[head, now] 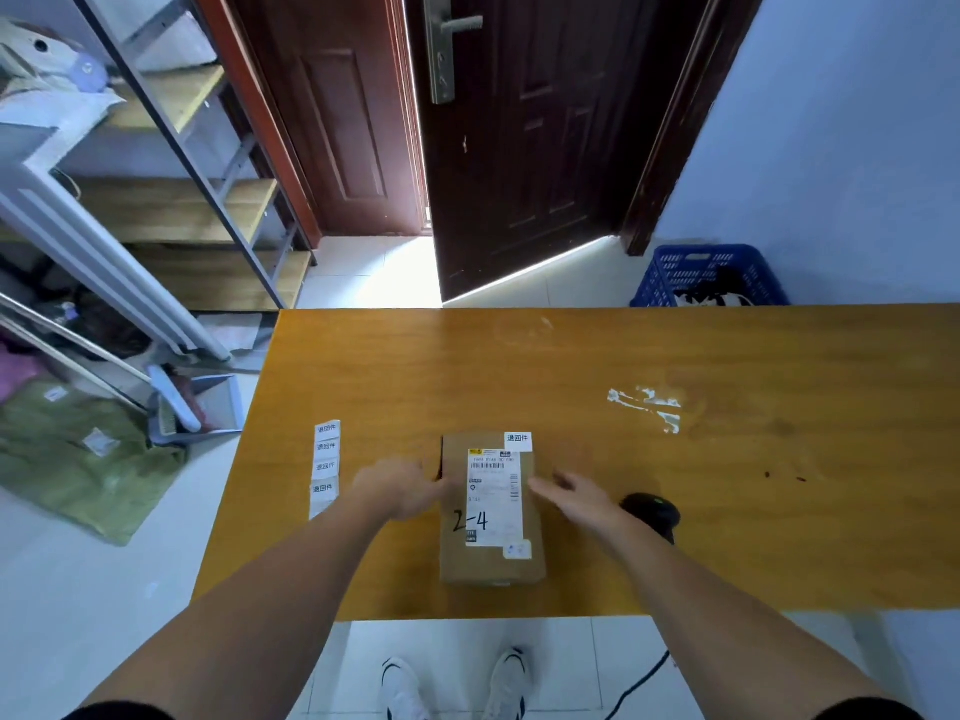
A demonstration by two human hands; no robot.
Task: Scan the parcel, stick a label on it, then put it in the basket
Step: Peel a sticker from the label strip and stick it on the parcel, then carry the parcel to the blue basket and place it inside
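A small brown cardboard parcel (491, 556) lies flat on the wooden table (675, 485), near its front edge. A white shipping label with "2-4" written on it covers its top, and a small white sticker (518, 440) sits at its far right corner. My left hand (400, 488) rests against the parcel's left side with the fingers curled at its edge. My right hand (576, 498) touches the parcel's right side, fingers spread. A black barcode scanner (655, 511) lies on the table just right of my right hand. A strip of white labels (325, 467) lies to the left.
A blue plastic basket (706, 275) stands on the floor beyond the table's far right edge, by the wall. White sticker remains (649, 405) mark the tabletop. A dark door (519, 148) stands ajar ahead. Metal shelving (182, 200) and a dustpan (197, 407) fill the left side.
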